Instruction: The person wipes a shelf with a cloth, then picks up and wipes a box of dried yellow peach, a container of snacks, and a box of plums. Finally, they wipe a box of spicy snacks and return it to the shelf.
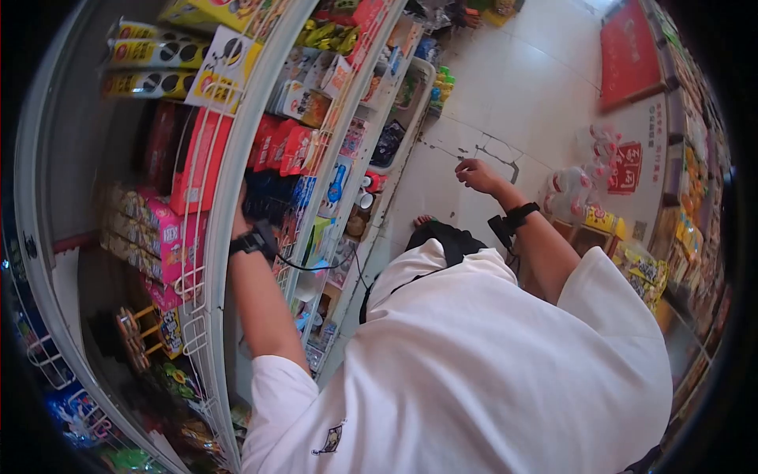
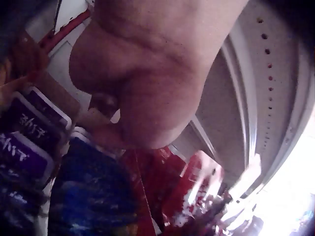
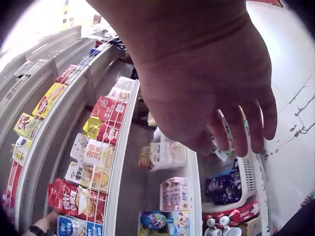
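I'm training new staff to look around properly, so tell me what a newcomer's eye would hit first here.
Probably the white shirt, filling the lower middle of the head view. Next, the bright red packets on the left, above dark blue packets where the left hand reaches in. Then the big red panel at upper right, and the right hand over the pale floor.
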Demonstrator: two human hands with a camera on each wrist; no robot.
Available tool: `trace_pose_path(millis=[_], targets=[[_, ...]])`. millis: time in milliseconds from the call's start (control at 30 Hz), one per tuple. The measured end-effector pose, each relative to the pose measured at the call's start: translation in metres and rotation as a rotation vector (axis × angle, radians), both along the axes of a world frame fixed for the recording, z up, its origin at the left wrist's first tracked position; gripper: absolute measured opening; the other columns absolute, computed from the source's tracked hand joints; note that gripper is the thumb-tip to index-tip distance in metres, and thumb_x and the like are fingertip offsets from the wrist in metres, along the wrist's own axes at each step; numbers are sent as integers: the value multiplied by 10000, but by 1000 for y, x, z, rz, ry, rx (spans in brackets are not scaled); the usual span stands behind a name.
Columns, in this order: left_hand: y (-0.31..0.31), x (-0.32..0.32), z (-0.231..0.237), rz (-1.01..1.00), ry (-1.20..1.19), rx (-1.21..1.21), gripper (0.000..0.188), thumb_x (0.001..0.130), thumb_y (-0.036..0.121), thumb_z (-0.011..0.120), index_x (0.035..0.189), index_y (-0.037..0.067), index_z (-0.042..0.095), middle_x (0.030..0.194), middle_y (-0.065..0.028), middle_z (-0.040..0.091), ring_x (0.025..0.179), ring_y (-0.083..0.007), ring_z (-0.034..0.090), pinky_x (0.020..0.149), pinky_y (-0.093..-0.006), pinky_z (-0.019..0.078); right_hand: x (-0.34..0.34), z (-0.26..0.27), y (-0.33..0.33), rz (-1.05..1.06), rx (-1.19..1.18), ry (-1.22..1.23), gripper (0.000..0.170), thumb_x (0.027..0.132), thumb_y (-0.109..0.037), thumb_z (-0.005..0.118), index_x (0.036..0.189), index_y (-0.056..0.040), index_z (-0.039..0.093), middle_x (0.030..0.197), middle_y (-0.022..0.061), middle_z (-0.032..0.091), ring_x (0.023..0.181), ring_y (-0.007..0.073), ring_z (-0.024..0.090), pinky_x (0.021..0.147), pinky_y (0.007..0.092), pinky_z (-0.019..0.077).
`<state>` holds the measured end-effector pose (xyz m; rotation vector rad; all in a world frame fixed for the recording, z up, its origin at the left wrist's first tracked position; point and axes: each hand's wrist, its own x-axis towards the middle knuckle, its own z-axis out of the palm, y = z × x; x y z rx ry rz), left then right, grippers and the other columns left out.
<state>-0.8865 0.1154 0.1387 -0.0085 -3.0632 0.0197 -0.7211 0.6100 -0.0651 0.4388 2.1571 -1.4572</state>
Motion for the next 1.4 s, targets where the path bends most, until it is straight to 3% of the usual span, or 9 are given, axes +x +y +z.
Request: trace_pose_path(millis=[167, 267, 367, 467, 600, 767, 1033, 1200, 1400], targets=[[4, 80, 6, 77, 293, 379, 482, 952, 238, 478, 1345, -35, 529, 1423, -267, 494, 1335, -422, 441, 1123, -445, 331, -9, 9, -5, 48, 1, -9, 323, 835, -230, 634, 1065, -10, 689, 907, 119, 715, 764, 203, 689, 715, 349, 552], [17, 134, 14, 215, 94, 833, 287, 878, 103, 517, 1136, 43, 627, 1239, -145, 581, 1158, -334, 525, 1016, -448, 379, -3, -7, 1, 85, 11, -41, 318, 845, -236, 621, 1062, -13, 688, 903, 123, 716, 739, 196, 690, 674, 338, 553], [21, 159, -7, 115, 160, 368, 250, 842, 82, 568, 1080, 78, 641, 1126, -154, 585, 1091, -335, 559, 939, -498, 412, -7, -47, 7, 196, 57, -157, 288, 860, -228, 602, 1032, -10, 677, 889, 111, 717, 704, 187, 689, 604, 338, 554], [20, 164, -25, 122, 166, 422, 292, 830, 112, 598, 1120, 98, 634, 1118, -134, 575, 1092, -353, 552, 939, -527, 405, -7, -102, 18, 573, 122, -179, 230, 906, -220, 561, 977, -26, 662, 860, 75, 713, 672, 171, 677, 521, 350, 536], [15, 159, -34, 220, 126, 401, 348, 806, 133, 613, 1154, 116, 611, 1155, -126, 598, 1115, -365, 557, 947, -537, 398, -10, -93, 3, 197, 26, -512, 199, 903, -216, 587, 993, -53, 660, 899, 68, 703, 647, 168, 638, 510, 352, 514], [1, 150, -40, 250, -86, 531, 438, 761, 80, 592, 1195, 130, 572, 1189, -144, 630, 1139, -386, 581, 942, -565, 413, -9, -91, -8, 454, 28, -328, 165, 897, -205, 604, 984, -68, 629, 866, 65, 677, 673, 190, 644, 553, 373, 512], [4, 145, -10, 241, -287, 525, 543, 747, -49, 512, 1266, 102, 562, 1273, -195, 606, 1203, -386, 565, 983, -454, 455, 4, -112, -12, 238, -108, -533, 282, 932, -331, 598, 1137, -138, 618, 1030, 62, 694, 864, 215, 660, 684, 385, 518], [29, 195, 3, 154, 175, 332, 805, 753, -25, 554, 1514, 139, 350, 1346, -207, 519, 1251, -393, 468, 1087, -497, 328, 18, -104, -6, 185, -111, -588, 362, 933, -361, 601, 1216, -136, 584, 1115, 71, 680, 964, 229, 654, 776, 396, 526], [-48, 284, -27, 504, 722, 508, 546, 781, 65, 667, 1311, 70, 535, 1238, -169, 576, 1172, -371, 516, 1038, -482, 364, 17, -82, -15, 202, -63, -641, 253, 922, -257, 603, 1139, -128, 587, 1044, 84, 690, 854, 232, 665, 714, 409, 526]])
